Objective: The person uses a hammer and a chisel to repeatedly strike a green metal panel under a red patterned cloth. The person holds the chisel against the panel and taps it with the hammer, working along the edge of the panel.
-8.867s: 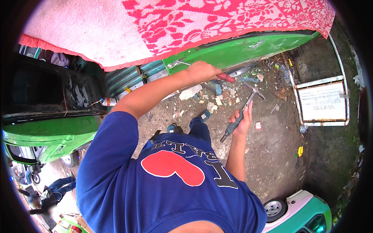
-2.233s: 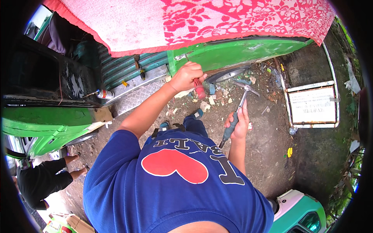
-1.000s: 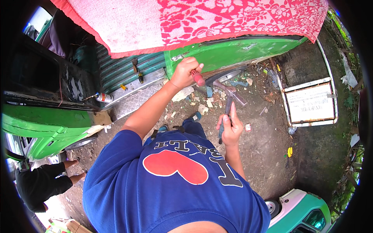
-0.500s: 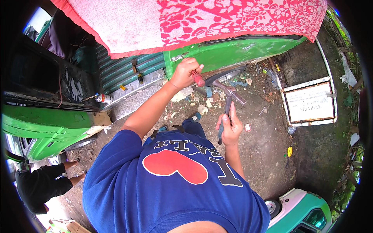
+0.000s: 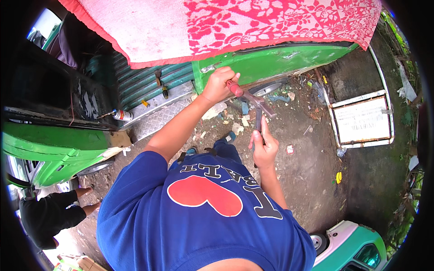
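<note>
My left hand [image 5: 219, 86] is closed round a red-handled tool [image 5: 235, 88] beside the edge of the green vehicle door [image 5: 271, 63]. The handle's butt points right; the tool's other end is hidden by my fist and the door. In my right hand [image 5: 265, 149] I grip a claw hammer [image 5: 259, 106] by its dark handle, my index finger stretched along it. The hammer's metal head is at the butt of the red handle, touching or nearly so; its outline is slightly blurred.
A pink-and-white flowered cloth [image 5: 181, 31] drapes over the vehicle. On the metal sill [image 5: 158, 108] lie a yellow-and-black-handled tool [image 5: 165, 92] and a spray can [image 5: 122, 115]. A white-framed sign [image 5: 361, 119] stands at right. Debris litters the ground. Another person [image 5: 49, 217] is at lower left.
The hammer has swung up and to the left, bringing its head from a short gap away to the red handle's end. My left hand has shifted slightly right with the red-handled tool.
</note>
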A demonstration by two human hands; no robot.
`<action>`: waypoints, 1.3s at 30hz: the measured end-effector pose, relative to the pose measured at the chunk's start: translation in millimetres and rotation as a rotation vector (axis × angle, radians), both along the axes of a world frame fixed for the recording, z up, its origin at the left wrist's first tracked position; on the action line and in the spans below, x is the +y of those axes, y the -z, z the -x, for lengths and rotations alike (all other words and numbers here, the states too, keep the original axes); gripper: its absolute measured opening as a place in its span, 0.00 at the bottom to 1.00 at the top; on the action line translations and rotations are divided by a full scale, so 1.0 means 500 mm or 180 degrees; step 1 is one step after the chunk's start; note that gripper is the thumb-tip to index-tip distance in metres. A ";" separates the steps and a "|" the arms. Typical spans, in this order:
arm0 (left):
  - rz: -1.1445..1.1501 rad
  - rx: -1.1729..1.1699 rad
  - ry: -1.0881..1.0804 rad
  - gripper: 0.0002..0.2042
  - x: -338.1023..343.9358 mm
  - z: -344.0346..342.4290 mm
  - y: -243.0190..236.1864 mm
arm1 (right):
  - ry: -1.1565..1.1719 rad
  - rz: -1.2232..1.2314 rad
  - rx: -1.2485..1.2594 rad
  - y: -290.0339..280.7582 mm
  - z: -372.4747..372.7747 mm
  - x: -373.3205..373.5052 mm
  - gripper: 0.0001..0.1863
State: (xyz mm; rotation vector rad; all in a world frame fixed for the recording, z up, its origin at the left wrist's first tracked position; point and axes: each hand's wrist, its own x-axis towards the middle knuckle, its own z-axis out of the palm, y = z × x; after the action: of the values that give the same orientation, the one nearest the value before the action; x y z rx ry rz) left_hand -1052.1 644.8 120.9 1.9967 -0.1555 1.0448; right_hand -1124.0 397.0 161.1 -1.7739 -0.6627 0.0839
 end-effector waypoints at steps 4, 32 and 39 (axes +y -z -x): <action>-0.0040 -0.0119 -0.0009 0.17 -0.004 0.013 0.008 | 0.0010 -0.0366 0.0144 0.003 0.013 -0.016 0.27; -0.0019 -0.0207 0.0009 0.17 -0.001 0.006 -0.002 | -0.0224 0.0011 -0.0903 0.024 0.002 -0.005 0.27; 0.0025 -0.0185 0.0022 0.17 -0.003 0.006 -0.001 | -0.0069 -0.0618 -0.0414 -0.003 -0.001 -0.003 0.28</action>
State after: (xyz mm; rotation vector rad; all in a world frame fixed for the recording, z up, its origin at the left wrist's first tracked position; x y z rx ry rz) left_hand -1055.0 643.1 121.3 1.9583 -0.1890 1.0982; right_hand -1123.5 395.5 162.5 -1.5945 -0.7581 -0.0796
